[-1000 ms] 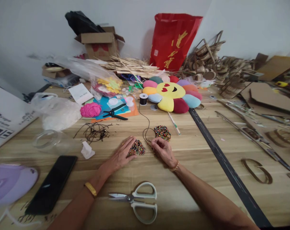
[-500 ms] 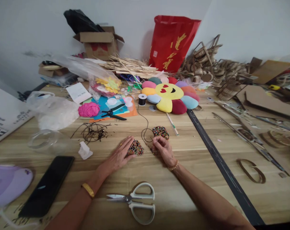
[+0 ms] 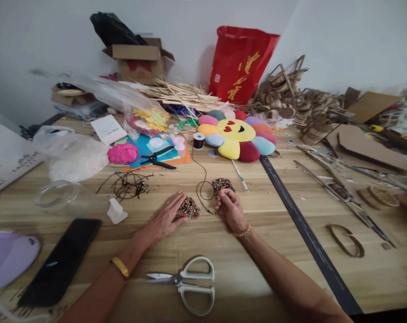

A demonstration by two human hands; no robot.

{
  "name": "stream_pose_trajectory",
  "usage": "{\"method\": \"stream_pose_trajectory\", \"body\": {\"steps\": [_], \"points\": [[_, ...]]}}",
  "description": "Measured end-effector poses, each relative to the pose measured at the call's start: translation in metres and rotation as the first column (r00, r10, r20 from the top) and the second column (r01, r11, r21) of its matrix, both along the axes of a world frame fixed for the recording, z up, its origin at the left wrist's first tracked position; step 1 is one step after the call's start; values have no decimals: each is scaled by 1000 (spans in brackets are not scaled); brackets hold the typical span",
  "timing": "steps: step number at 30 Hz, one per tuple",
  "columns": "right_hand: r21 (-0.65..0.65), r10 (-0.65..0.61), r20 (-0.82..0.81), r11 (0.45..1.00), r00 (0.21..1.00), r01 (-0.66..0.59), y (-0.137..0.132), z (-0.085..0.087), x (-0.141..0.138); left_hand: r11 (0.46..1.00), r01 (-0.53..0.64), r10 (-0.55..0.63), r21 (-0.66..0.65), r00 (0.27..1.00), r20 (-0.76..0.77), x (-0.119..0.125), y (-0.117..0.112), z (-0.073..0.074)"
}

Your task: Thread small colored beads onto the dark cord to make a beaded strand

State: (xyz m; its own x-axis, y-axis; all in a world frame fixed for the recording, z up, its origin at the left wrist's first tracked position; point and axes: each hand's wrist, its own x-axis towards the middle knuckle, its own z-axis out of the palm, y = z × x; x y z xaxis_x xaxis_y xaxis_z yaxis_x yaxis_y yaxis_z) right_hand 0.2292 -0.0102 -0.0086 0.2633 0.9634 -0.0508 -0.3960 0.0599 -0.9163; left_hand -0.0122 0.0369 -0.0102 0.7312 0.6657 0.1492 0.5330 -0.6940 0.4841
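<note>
My left hand (image 3: 166,215) lies on the wood with fingers stretched out, cupped along the left side of a pile of loose multicoloured beads (image 3: 189,208). To the right of the pile, my right hand (image 3: 233,208) is closed in a pinch on a thin black cord (image 3: 199,197). A few small beads are threaded on that cord near the fingertips, and its other end runs to a black spool (image 3: 199,141). Just beyond my right fingers sits a coiled strand of beads (image 3: 223,184), partly hidden by the hand.
White-handled scissors (image 3: 186,282) lie between my forearms. On the left are a phone (image 3: 60,262), crumpled tissue (image 3: 116,211) and black cord scraps (image 3: 129,185). Pliers (image 3: 158,159), a flower cushion (image 3: 238,134) and a red bag (image 3: 242,65) are farther back. A dark strip (image 3: 300,224) crosses the right side.
The view has shifted slightly, so most things sit a little farther left. My right hand has turned a little, and the threaded beads on the cord show more clearly. My left hand stays by the pile.
</note>
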Motion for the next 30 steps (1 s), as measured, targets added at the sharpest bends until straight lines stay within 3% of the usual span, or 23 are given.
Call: {"method": "stream_pose_trajectory", "body": {"steps": [7,10,13,16,19,23,30], "points": [[32,-21,-81,999,997,24,3,1,5,1000,-3,3,-3,1000,26,-1,0,-5],[32,5,21,999,1000,-6,0,0,2,1000,-4,4,-10,1000,28,-1,1,-5],[46,73,230,995,970,-85,-5,0,-2,1000,-6,7,-22,1000,21,-1,1,-4],[64,120,475,983,872,-170,-10,-1,-6,1000,-9,9,-21,1000,21,0,1,-4],[86,115,695,967,709,-242,-15,0,-10,999,-16,16,-28,1000,13,-1,1,-5],[157,58,848,922,527,-354,-18,2,-14,998,-21,22,-55,999,23,-1,1,-7],[271,-63,898,859,435,-434,-18,0,-16,995,-3,8,-96,999,53,-1,-1,-7]]}}
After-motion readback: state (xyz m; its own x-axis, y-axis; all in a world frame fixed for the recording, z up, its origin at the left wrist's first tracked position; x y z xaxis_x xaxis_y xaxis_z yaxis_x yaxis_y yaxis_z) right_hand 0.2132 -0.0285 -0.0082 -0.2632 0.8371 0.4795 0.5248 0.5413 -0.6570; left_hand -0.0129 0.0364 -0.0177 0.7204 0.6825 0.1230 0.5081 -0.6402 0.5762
